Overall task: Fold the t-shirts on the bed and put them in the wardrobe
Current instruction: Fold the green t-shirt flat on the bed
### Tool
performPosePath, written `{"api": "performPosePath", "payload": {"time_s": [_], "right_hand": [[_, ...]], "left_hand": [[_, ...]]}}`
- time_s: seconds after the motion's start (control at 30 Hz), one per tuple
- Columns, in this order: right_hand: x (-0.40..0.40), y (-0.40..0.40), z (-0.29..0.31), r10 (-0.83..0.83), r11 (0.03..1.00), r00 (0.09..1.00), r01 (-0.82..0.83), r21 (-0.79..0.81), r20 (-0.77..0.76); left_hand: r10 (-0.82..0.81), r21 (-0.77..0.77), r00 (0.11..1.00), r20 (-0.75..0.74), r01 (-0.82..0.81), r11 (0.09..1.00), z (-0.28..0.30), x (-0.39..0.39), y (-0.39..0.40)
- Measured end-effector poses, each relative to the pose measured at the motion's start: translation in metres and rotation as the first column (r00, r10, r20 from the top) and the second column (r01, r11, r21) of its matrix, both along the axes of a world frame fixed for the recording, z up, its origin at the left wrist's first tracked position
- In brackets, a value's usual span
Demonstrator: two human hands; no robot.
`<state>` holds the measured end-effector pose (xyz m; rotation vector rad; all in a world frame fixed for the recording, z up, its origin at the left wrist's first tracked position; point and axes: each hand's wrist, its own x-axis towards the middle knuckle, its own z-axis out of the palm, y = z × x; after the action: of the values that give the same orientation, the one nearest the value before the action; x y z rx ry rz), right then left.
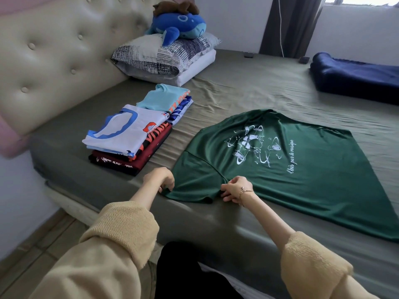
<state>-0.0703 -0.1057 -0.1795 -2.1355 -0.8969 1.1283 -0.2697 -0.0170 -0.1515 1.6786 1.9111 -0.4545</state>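
Note:
A dark green t-shirt (298,173) with a white print lies spread flat on the bed (248,91), print side up. My left hand (160,180) pinches the outer edge of its near sleeve. My right hand (236,187) pinches the cloth where that sleeve meets the body. To the left stand two piles of folded t-shirts: a white and blue one on top of red and black ones (127,139), and a light blue one on top of another pile (166,99) behind it.
A tufted headboard (54,52) runs along the left. Stacked pillows (166,59) with a blue plush toy (179,26) sit at the bed's head. A folded navy blanket (356,76) lies at the far right. Tiled floor (32,255) shows at lower left.

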Motion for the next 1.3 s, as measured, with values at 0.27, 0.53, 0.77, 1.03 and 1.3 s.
{"api": "performPosePath", "payload": {"time_s": [0.27,0.53,0.77,1.03,1.3], "right_hand": [[0.016,0.002,0.012,0.036,0.993,0.93,-0.073,0.089,0.367],[0.067,0.055,-0.001,0.068,0.983,0.9,-0.135,0.127,0.431],[0.115,0.128,-0.002,0.089,0.983,0.858,-0.157,0.092,0.506],[0.175,0.168,0.016,0.164,0.984,0.879,-0.114,-0.136,0.448],[0.248,0.219,0.042,0.115,0.987,0.891,-0.053,-0.15,0.44]], "left_hand": [[0.052,0.242,0.998,-0.02,-0.045,0.969,-0.008,0.024,0.001],[0.065,0.351,0.981,0.182,-0.126,0.928,-0.017,0.061,0.045],[0.0,0.385,0.961,0.278,-0.111,0.916,-0.029,0.111,0.125],[-0.174,0.301,0.927,0.332,0.071,0.951,-0.018,0.176,0.199],[-0.242,0.151,0.786,0.569,0.189,0.97,0.002,0.288,0.286]]}}
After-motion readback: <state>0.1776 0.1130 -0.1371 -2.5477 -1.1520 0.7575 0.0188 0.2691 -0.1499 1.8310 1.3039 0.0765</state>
